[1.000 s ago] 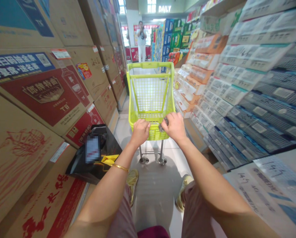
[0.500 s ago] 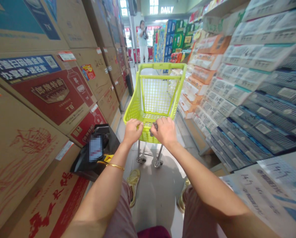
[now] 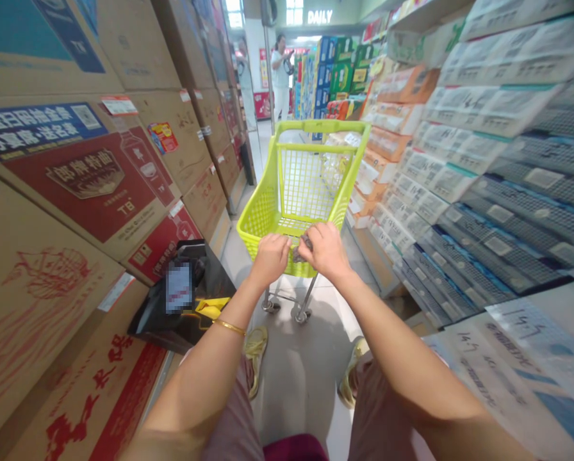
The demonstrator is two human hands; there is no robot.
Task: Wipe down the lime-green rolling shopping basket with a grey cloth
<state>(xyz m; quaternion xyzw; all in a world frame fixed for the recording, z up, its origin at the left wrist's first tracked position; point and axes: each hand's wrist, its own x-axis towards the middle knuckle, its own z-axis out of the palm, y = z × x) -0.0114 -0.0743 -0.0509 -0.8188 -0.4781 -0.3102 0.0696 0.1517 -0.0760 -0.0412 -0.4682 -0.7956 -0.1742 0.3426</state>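
A lime-green shopping trolley point(image 3: 255, 221) stands in front of me, its raised bar at the far end. Over its near edge, my left hand point(image 3: 271, 257) is closed, fingers curled; what they hold, if anything, is hidden. My right hand point(image 3: 328, 251) is closed around a small, crumpled-looking dark grey thing point(image 3: 302, 248), whose exact kind I cannot make out. The two hands are close together, a small gap between them. Beside my left forearm is a black bag point(image 3: 147, 320) with a yellow item point(image 3: 213, 307) in it and a blurred-out patch on top.
Stacked cardboard cartons point(image 3: 85, 173) wall the left side. On the right rise stacks of white packs point(image 3: 489, 109), orange packs point(image 3: 387, 115) and dark grey packs point(image 3: 498, 218). Farther up the aisle stands a person in white point(image 3: 281, 77). Tiled floor point(image 3: 301, 371) lies between my feet.
My left hand has moved right, closer to the right hand. The view has shifted slightly, and the distant person has turned. The grey thing stays in my right hand.
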